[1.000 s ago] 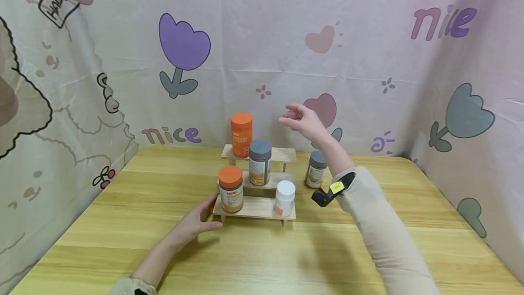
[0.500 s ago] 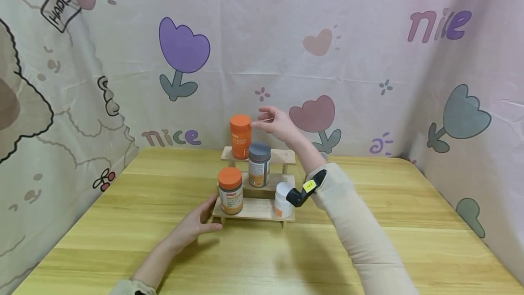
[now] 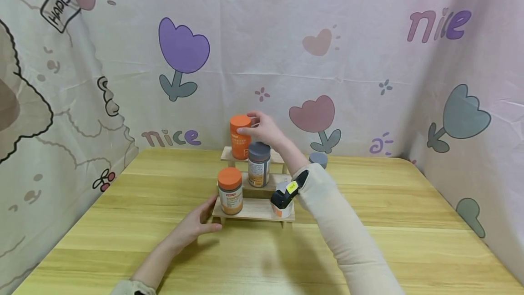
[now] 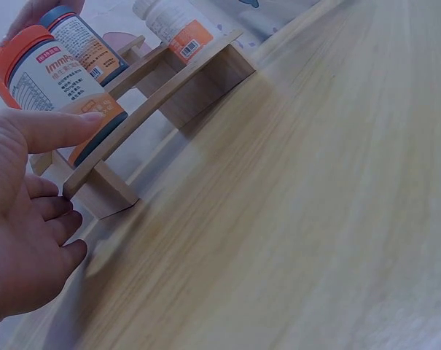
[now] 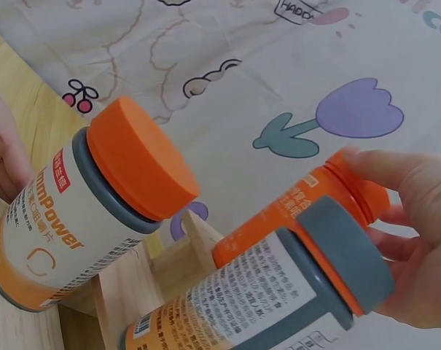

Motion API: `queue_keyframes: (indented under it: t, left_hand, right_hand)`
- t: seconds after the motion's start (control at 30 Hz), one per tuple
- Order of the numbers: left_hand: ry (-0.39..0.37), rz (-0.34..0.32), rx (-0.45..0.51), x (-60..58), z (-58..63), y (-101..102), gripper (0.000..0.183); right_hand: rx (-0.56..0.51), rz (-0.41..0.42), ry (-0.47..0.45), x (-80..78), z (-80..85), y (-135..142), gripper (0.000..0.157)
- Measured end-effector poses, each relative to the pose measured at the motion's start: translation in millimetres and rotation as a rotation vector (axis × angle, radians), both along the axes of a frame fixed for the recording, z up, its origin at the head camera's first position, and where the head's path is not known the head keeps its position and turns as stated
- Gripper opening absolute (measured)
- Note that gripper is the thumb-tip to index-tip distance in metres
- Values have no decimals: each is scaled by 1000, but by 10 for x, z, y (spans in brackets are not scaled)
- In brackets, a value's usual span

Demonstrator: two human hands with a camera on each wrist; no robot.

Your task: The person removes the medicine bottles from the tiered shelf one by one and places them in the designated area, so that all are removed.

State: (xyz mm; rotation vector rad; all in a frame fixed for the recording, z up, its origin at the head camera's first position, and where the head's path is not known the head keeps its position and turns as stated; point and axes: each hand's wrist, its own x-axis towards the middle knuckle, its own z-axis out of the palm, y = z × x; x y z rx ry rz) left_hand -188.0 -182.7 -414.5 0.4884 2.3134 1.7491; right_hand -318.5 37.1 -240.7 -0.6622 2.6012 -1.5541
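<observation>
My right hand (image 3: pixel 266 130) pinches the orange bottle (image 3: pixel 240 144) at its cap, thumb in front and fingers behind. That bottle stands on the top step of a small wooden stand (image 3: pixel 258 211). In the right wrist view the thumb lies on the orange cap (image 5: pixel 355 189). My left hand (image 3: pixel 194 224) rests at the stand's left end, with its thumb spread in front and the other fingers loosely bent by the board's end in the left wrist view. Close to it, a grey bottle with an orange cap (image 3: pixel 230 192) stands on the lowest step.
A grey-capped bottle (image 3: pixel 259 167) occupies the middle step, just in front of the right hand. On the lowest step's right, a white bottle (image 3: pixel 282 211) is partly covered by the wrist camera. Behind the right sleeve, another grey-capped bottle (image 3: pixel 318 159) shows only its top. A printed cloth (image 3: pixel 352 72) hangs behind.
My right hand has moved left and slightly down from beside the stand to the orange bottle, and now takes hold of its cap. The left hand has stayed in place.
</observation>
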Motion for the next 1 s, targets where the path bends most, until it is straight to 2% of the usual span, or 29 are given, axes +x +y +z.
queue_keyframes:
  t: [0.3, 0.67, 0.87, 1.0]
  left_hand:
    - [-9, -3, 4, 0, 5, 0, 87]
    - [11, -5, 6, -9, -3, 3, 86]
    - [7, -2, 8, 5, -6, 4, 87]
    - [7, -1, 7, 5, 0, 0, 87]
  right_hand:
    - [78, 5, 48, -32, -37, -44, 57]
    - [94, -26, 76, -17, -28, -71, 49]
    - [87, -51, 70, -5, -55, -28, 54]
    - [43, -78, 58, 2, -33, 26, 58]
